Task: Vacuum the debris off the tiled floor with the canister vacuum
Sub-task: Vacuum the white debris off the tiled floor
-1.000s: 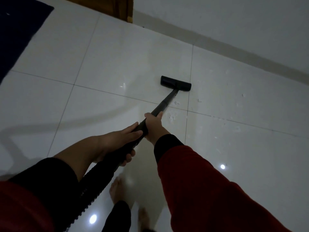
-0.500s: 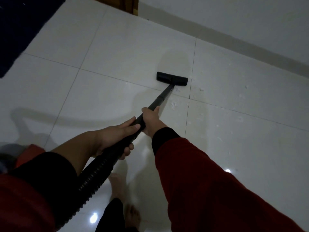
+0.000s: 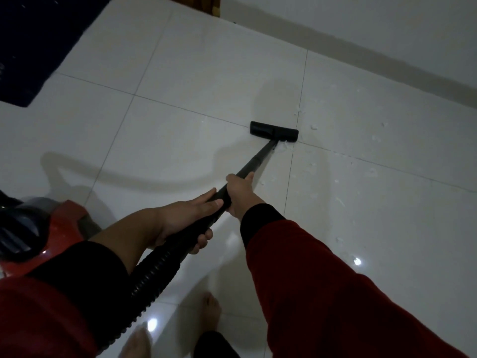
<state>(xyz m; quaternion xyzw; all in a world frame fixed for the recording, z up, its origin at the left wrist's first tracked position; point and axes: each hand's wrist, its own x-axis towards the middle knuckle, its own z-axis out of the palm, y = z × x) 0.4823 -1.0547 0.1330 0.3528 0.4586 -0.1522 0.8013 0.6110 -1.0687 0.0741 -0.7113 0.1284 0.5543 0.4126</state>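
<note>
Both hands are closed around the black wand (image 3: pixel 254 161) of the canister vacuum: the right hand (image 3: pixel 238 193) wraps it farther forward, thumb lying along the tube, and the left hand (image 3: pixel 188 223) grips just behind, where the rigid tube meets the ribbed hose (image 3: pixel 152 277). Ahead of the right hand, the floor head (image 3: pixel 274 131) sits flat on the tiled floor (image 3: pixel 180 86), right at a crossing of grout lines. The red canister (image 3: pixel 64 223) rests beside the left forearm, close to the person's body.

By my reading the sweeping step is under way and far from finished. White debris (image 3: pixel 313 126) lies just past the right end of the head, a few flecks touch its rear edge beside the wand, and more scraps are scattered over the tiles to the right of the right hand and sleeve. The next move likely calls for swinging the head rightward over that patch with both grips kept firm, the head staying flat so suction holds, then drawing back toward the feet (image 3: pixel 211 308) to catch the nearer scraps.

Glossy pale tiles reflect small ceiling lights near the feet and to the right of the right sleeve. A dark mat (image 3: pixel 38 47) lies far ahead of the left hand, and a plain wall with a pale skirting runs beyond the head. Lighting is dim, so fine dust cannot be made out.
</note>
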